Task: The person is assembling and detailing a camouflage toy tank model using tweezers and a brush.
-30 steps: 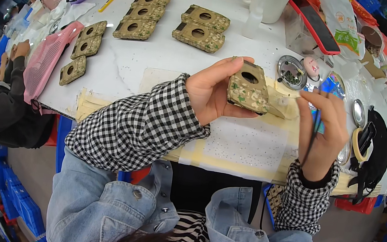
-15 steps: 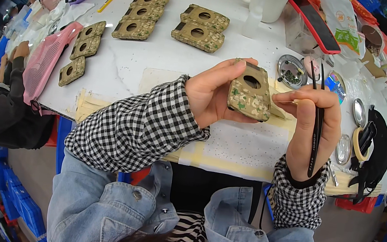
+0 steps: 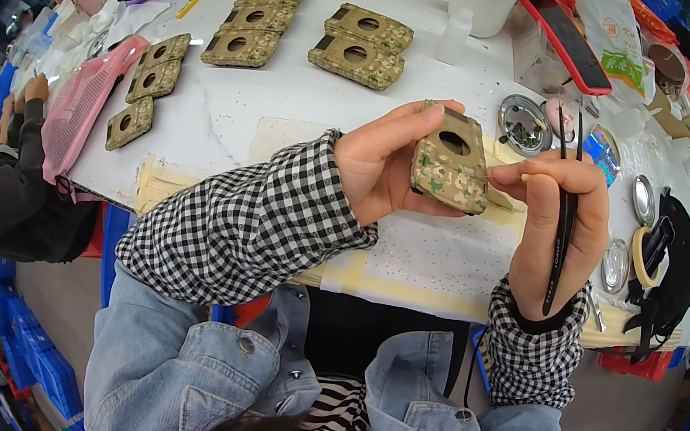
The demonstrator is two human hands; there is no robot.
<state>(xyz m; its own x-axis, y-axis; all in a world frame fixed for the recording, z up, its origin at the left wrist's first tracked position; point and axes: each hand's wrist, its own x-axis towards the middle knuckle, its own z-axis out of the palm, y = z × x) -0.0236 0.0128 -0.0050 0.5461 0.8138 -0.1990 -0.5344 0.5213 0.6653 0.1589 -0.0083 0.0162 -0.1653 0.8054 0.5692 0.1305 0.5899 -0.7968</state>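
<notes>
My left hand (image 3: 377, 160) is closed around a camouflage-painted model tank hull (image 3: 449, 177), thumb on its upper edge and fingers beneath. The hull has a round hole in its top face. Close to the hull's right side is my right hand (image 3: 540, 230), with black tweezers (image 3: 561, 255) gripped in it. Their tips point up and stand apart, away from the hull. Thumb and forefinger also pinch together at a small pale thing too small to name. Similar hulls (image 3: 356, 60) lie farther off on the white table, with more at the left (image 3: 130, 124).
A round metal dish (image 3: 525, 124) with dark green bits stands beyond my right hand. Behind it are a red-edged phone (image 3: 567, 48) and a white mug (image 3: 485, 2). A tape roll (image 3: 646, 258) lies at the right, a pink mesh pouch (image 3: 91, 109) at the left. Another person's sleeve (image 3: 8, 195) shows there.
The hull and both hands have shifted very slightly to the right in the picture. The tweezers have tilted a little, and both grips look the same.
</notes>
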